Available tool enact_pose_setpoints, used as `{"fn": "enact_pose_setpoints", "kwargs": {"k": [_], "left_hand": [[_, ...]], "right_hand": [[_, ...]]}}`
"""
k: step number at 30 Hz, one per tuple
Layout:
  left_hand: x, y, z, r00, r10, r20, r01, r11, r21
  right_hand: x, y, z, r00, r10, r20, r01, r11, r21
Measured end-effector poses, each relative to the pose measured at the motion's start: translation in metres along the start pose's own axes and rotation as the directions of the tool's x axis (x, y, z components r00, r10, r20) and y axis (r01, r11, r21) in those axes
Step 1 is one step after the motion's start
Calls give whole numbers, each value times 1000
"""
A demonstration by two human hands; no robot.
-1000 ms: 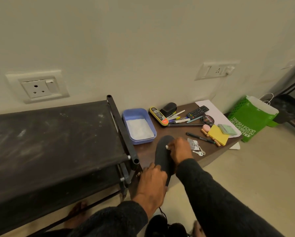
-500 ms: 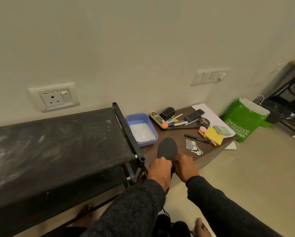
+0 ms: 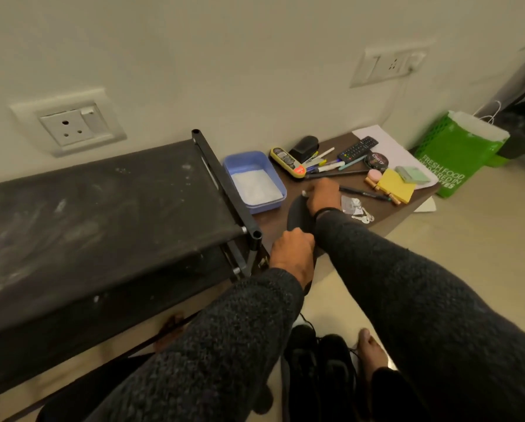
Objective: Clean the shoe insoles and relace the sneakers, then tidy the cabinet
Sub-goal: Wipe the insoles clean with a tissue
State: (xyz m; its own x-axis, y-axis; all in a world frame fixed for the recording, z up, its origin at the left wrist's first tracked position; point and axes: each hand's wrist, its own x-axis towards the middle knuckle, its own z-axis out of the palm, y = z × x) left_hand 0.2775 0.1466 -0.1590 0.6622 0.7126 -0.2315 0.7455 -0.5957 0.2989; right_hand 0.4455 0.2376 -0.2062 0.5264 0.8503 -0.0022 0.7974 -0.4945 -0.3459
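The insole (image 3: 298, 216) lies at the table's (image 3: 273, 222) front edge, beside the rack (image 3: 102, 214). The left hand (image 3: 293, 254) grips its near end; the right hand (image 3: 323, 194) pinches something small and white over its far end.

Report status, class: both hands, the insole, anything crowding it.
Left hand grips insole's near end. Right hand pinches small white item at far end. Insole flat on brown table. Blue tub and keys flank it.

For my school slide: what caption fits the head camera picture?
Left hand holds the black insole while the right hand rubs it.
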Motion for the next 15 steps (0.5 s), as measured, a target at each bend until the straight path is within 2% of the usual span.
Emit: {"fn": "enact_pose_setpoints", "kwargs": {"k": [4, 7, 11, 13, 15], "left_hand": [[-5, -2, 5, 1000, -13, -4, 13, 999, 45], [-14, -7, 10, 999, -31, -27, 31, 999, 13], [-44, -24, 56, 986, -16, -168, -36, 953, -302], [-71, -28, 78, 961, -141, -238, 6, 871, -491], [-87, -29, 99, 899, -403, -174, 180, 700, -691]], "right_hand": [[-9, -2, 7, 993, -45, 109, 46, 999, -10], [-33, -3, 11, 975, -107, 194, 110, 994, -2], [-101, -9, -1, 950, -202, 238, 196, 979, 49], [-139, -7, -2, 948, -220, 232, 208, 975, 75], [-173, -3, -3, 947, -256, 194, 240, 965, 100]]}}
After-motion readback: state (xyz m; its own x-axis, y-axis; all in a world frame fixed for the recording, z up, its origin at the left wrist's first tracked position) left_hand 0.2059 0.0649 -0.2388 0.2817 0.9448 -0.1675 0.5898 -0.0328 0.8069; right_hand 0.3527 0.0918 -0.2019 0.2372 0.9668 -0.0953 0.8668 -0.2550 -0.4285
